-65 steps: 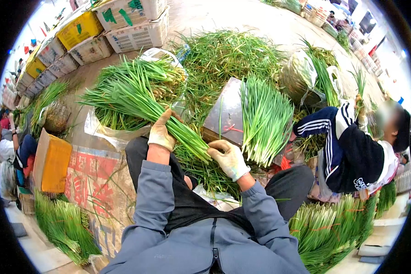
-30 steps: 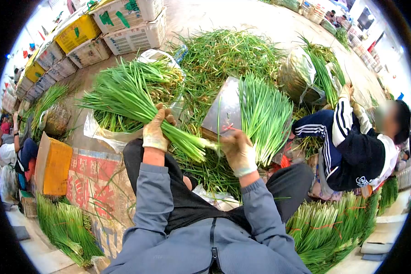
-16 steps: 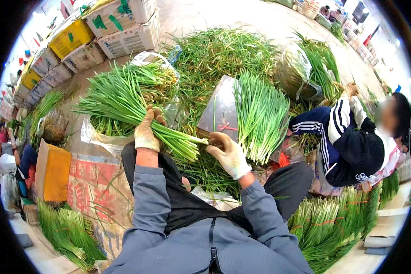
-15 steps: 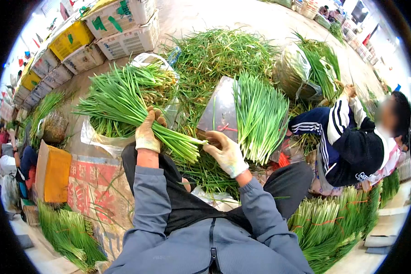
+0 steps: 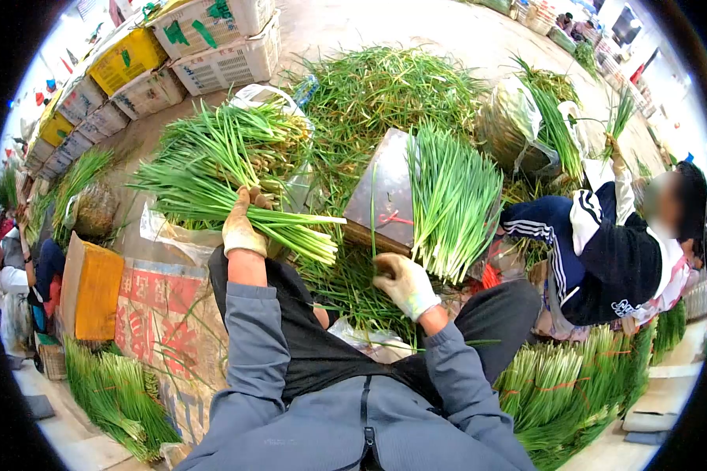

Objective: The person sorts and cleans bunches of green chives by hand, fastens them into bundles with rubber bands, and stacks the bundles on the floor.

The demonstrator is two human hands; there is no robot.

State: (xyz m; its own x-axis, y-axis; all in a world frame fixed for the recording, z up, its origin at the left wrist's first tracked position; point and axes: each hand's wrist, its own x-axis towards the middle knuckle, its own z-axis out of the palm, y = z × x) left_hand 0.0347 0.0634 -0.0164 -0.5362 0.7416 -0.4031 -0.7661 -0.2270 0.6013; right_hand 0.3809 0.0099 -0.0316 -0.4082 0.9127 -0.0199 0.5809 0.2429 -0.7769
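My left hand, in a pale glove, is wrapped round a bunch of green stalks; the whitish ends point right and the leaves spread left over a larger heap in a plastic bag. My right hand, also gloved, is apart from the bunch with its fingers curled together. A thin green leaf stands up from its fingertips, and what they grip is too small to make out. Beyond it, trimmed stalks lie on a metal-topped board with a red tie on it.
Loose leaves are heaped ahead. A person sits at the right, holding stalks, beside a filled bag. Tied bundles lie at the lower right. Crates are stacked at the upper left, and an orange box stands left.
My right hand has moved away from the stalk ends, down and to the right, and its fingers have curled. My left hand still holds the bunch, slightly lower. The person at right has raised some stalks.
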